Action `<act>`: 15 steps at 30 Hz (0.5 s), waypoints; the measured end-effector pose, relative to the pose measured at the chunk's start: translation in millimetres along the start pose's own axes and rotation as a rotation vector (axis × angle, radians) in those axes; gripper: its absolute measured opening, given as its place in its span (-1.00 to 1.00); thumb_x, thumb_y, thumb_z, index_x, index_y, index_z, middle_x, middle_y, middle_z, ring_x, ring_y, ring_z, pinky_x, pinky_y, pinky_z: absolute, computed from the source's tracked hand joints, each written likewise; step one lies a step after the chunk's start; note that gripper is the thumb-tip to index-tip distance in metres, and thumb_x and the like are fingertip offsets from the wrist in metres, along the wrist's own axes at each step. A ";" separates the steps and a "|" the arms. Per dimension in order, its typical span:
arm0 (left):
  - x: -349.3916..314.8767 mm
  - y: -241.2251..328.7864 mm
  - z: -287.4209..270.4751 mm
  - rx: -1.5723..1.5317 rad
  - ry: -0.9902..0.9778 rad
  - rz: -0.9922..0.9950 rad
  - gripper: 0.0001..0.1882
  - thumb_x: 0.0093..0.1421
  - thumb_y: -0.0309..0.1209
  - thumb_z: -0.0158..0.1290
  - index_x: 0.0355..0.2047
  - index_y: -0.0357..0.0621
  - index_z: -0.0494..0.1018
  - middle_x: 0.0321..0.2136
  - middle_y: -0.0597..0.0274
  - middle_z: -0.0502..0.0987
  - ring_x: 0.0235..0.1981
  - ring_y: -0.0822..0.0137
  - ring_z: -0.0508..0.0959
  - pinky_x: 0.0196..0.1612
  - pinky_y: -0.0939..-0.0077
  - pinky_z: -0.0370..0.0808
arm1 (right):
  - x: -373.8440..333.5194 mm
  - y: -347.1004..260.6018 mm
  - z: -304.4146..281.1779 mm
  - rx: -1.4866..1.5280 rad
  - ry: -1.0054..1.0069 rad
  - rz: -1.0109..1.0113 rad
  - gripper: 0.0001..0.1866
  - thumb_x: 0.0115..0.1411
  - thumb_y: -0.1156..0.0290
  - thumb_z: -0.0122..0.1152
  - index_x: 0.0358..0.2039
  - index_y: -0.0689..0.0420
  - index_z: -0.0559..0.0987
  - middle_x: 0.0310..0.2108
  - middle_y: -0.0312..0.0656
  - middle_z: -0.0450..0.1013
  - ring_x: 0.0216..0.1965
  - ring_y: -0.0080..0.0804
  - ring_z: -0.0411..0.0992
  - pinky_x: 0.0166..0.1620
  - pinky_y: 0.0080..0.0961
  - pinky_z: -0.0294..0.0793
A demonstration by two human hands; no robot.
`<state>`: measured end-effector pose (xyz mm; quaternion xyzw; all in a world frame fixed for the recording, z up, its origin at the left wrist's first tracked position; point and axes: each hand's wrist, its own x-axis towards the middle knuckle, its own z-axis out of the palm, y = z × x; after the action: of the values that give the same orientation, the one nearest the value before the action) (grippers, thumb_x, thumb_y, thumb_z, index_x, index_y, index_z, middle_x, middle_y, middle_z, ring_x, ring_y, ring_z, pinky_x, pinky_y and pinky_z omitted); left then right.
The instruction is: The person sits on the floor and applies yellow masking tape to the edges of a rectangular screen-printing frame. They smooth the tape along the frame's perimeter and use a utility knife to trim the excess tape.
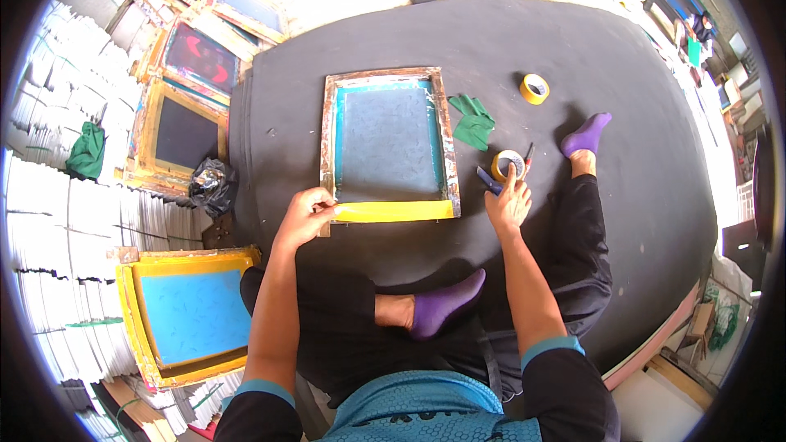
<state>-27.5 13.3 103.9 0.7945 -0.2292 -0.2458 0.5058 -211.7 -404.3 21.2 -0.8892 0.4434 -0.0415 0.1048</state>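
Head view: where's that screen frame (448,143)?

– Flat on the black mat (377,41). Left hand (308,213) pinches its yellow tape strip (397,211); right hand (509,206), loosely spread, reaches a tape roll (498,166). Probably stiff, but mesh (389,143) looks fragile; grab the rails (328,131).

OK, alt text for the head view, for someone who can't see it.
Seen from above, the left hand touches a yellow tape strip along the near edge of a wooden screen-printing frame. The right hand is at a yellow tape roll near a green cloth.

Frame (327,143) left of cloth (472,124) and nearer tape roll (497,164)
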 end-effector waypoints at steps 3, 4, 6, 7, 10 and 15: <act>4.8 34.0 8.8 0.064 -0.016 0.212 -0.85 0.27 -0.54 0.26 -0.40 -0.28 0.49 -0.57 0.34 0.52 -0.58 0.58 0.47 -0.56 0.52 0.39 | -15.5 -6.0 -0.5 0.336 0.002 -0.478 -0.28 0.14 0.02 0.44 0.28 -0.01 0.50 0.14 -0.09 0.52 0.20 -0.03 0.42 0.27 -0.04 0.35; 6.0 44.5 9.7 0.069 -0.023 0.285 -0.84 0.27 -0.54 0.26 -0.40 -0.30 0.49 -0.58 0.35 0.51 -0.59 0.58 0.46 -0.58 0.51 0.37 | -22.9 -22.7 -8.6 0.429 -0.139 -0.601 -0.37 0.16 0.03 0.44 0.19 0.04 0.57 0.09 -0.05 0.56 0.20 0.00 0.44 0.29 -0.10 0.36; 3.8 67.8 5.7 0.116 -0.079 0.123 -0.83 0.25 -0.50 0.28 -0.39 -0.30 0.51 -0.53 0.29 0.57 -0.52 0.52 0.52 -0.46 0.49 0.46 | -29.0 -50.4 -15.2 0.627 -0.427 -0.682 -0.44 0.17 0.08 0.43 0.15 0.00 0.61 0.10 -0.06 0.56 0.21 -0.02 0.43 0.29 -0.13 0.39; 3.6 77.3 5.7 0.137 -0.083 0.127 -0.83 0.23 -0.47 0.29 -0.39 -0.28 0.53 -0.50 0.27 0.60 -0.47 0.49 0.54 -0.37 0.48 0.48 | -24.8 -52.2 -13.3 0.600 -0.474 -0.664 -0.49 0.17 0.11 0.43 0.10 0.00 0.63 0.06 -0.06 0.58 0.17 -0.03 0.45 0.26 -0.14 0.41; 6.0 85.7 3.6 0.228 -0.098 0.129 -0.83 0.22 -0.44 0.31 -0.38 -0.26 0.55 -0.46 0.23 0.63 -0.41 0.44 0.57 -0.27 0.44 0.52 | -11.1 -53.8 -1.4 0.537 -0.581 -0.638 -0.64 0.17 0.21 0.44 -0.05 0.05 0.70 -0.09 -0.08 0.62 0.04 -0.10 0.52 0.12 -0.18 0.48; 6.4 90.8 3.5 0.232 -0.111 0.066 -0.83 0.22 -0.43 0.31 -0.38 -0.27 0.56 -0.46 0.21 0.63 -0.38 0.41 0.60 -0.24 0.42 0.53 | -3.4 -37.0 -2.3 0.591 -0.609 -0.640 -0.83 0.20 0.39 0.42 -0.28 0.20 0.66 -0.28 -0.14 0.62 -0.17 -0.28 0.54 -0.05 -0.29 0.50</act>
<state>-35.2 -27.8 184.8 0.8249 -0.3098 -0.2445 0.4048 -185.2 -380.2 31.8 -0.8845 0.0686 0.0654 0.4568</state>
